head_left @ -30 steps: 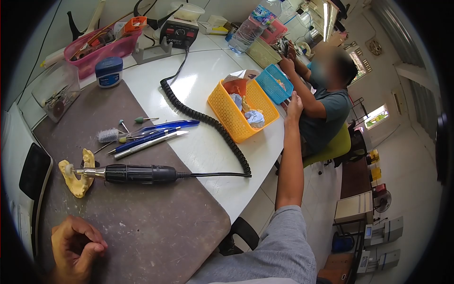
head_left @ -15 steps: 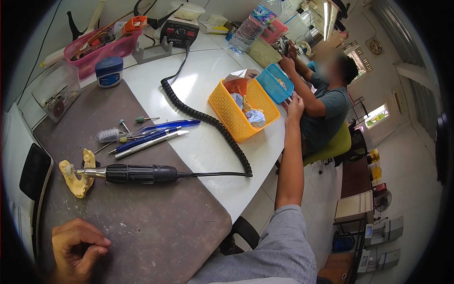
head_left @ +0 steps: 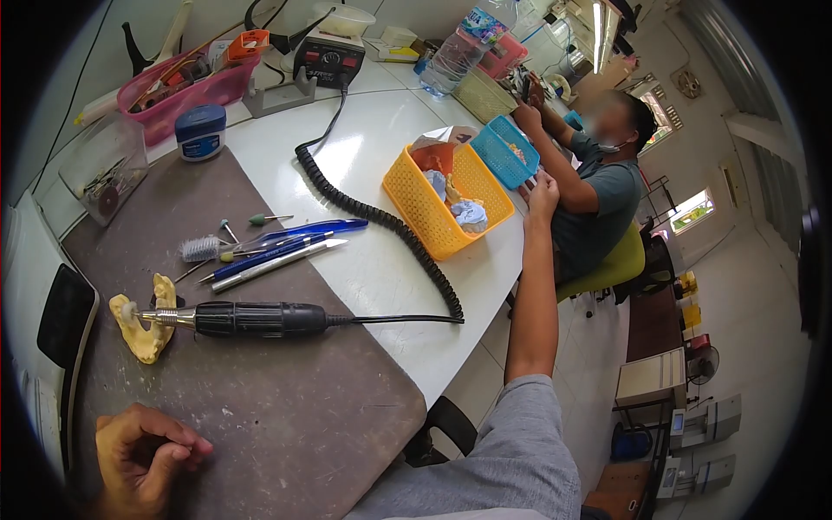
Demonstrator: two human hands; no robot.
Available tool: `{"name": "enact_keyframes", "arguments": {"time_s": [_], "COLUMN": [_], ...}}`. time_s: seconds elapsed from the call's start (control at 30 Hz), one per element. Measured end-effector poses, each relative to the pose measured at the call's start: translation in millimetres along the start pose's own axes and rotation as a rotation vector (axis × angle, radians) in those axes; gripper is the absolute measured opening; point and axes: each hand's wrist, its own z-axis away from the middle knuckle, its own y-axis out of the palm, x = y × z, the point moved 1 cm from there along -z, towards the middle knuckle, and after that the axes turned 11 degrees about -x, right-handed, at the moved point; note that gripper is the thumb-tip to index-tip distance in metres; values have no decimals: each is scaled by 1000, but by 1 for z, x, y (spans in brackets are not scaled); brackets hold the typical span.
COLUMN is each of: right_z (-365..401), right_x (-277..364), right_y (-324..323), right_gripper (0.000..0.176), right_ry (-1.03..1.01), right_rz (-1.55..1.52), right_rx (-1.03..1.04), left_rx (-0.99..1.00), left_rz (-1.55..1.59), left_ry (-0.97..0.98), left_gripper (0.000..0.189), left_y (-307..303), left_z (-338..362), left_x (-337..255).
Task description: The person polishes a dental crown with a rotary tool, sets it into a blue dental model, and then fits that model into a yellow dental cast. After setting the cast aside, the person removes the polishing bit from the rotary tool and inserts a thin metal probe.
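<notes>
My right hand (head_left: 542, 194) reaches out at the end of my arm, its fingers closed on the near edge of a small blue plastic basket (head_left: 501, 159) with small bits inside. Beside that stands a yellow basket (head_left: 425, 218) holding crumpled wrappers and packets. On the brown mat (head_left: 286, 407) rests my left hand (head_left: 147, 455), fingers curled toward the thumb, with nothing visible in them. Above it lies a black rotary handpiece (head_left: 260, 319), its tip over a cream dental arch model (head_left: 143, 334). Several slim tools lie beyond, among them a blue pen-like tool (head_left: 269, 257) and a small brush (head_left: 199, 249).
A coiled cord (head_left: 381, 217) crosses the white table to a control box (head_left: 328, 61). At the back are a pink tray (head_left: 160, 121) of tools, a blue jar (head_left: 200, 133) and a water bottle (head_left: 459, 52). Another person (head_left: 598, 186) sits at the table's far side.
The fingers of my left hand have shifted slightly and stretched a little to the right. The other person's head has lifted slightly. My right hand stays at the blue basket.
</notes>
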Motion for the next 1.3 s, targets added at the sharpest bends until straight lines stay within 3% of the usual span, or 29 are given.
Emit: {"name": "enact_keyframes", "arguments": {"time_s": [0.4,0.67,1.3], "right_z": [-1,-8,-7], "right_x": [-1,-7,-8], "right_y": [1,0,-1], "right_gripper": [21,23,24], "right_ry": [-5,-11,-12], "right_rz": [-2,16,16], "right_rx": [-16,-28,-43], "left_rx": [44,62,62], "left_rz": [41,-4,32], "left_ry": [-53,128,52], "left_gripper": [18,18,15], "left_y": [-1,-3,-2], "left_z": [-1,-4,-3], "left_x": [-2,4,0]}}
